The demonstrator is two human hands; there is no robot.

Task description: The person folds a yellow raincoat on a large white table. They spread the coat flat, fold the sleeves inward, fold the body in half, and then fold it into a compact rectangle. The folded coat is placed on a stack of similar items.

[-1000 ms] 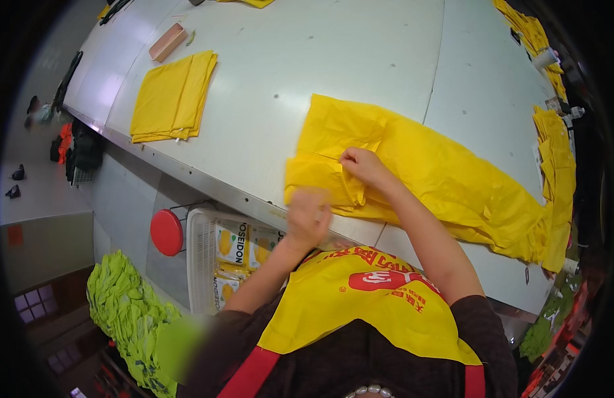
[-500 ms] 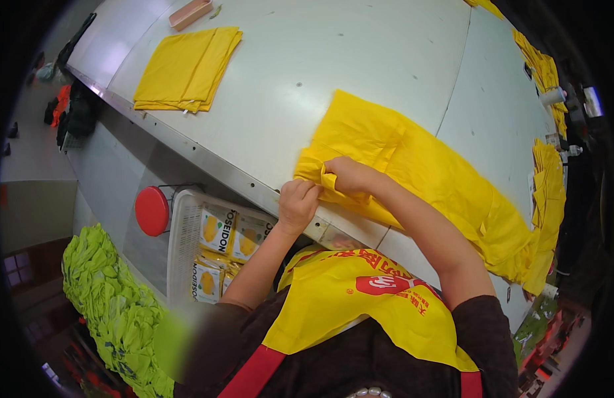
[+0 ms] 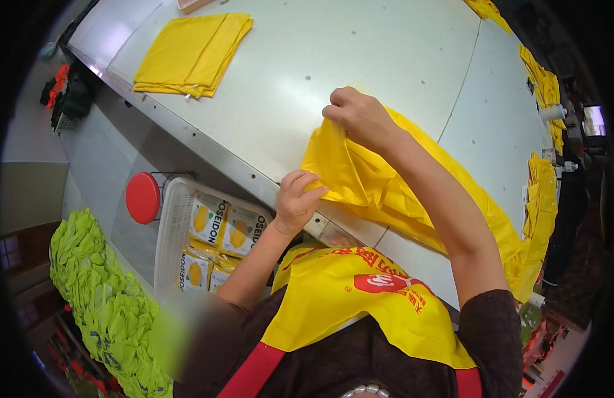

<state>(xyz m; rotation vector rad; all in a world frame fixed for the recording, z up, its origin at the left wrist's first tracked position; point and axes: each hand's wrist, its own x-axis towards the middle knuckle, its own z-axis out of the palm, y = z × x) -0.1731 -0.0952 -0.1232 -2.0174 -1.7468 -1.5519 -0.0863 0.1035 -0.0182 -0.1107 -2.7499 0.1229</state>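
A long, loose length of yellow cloth (image 3: 350,176) lies across the near part of the white table, its left end bunched up between my hands. My left hand (image 3: 297,202) pinches the near left corner at the table's edge, fingers bent over the fabric. Farther away, my right hand (image 3: 363,119) is closed on the cloth and holds a fold of it raised above the table. The fingertips of the right hand are partly hidden behind its knuckles. Toward the far left rests a neat folded stack of yellow cloth (image 3: 191,53).
The white table (image 3: 274,86) has a metal edge. Below it stand a white basket (image 3: 166,245) of packaged goods and a red round stool (image 3: 142,198). A lime-green fabric heap (image 3: 101,298) lies at left. More yellow cloth (image 3: 539,219) hangs along the right side.
My right hand has moved away from me and up, lifting and spreading the cloth's left end. My left hand stays near the table edge, with its fingers somewhat more extended. The view has shifted slightly.
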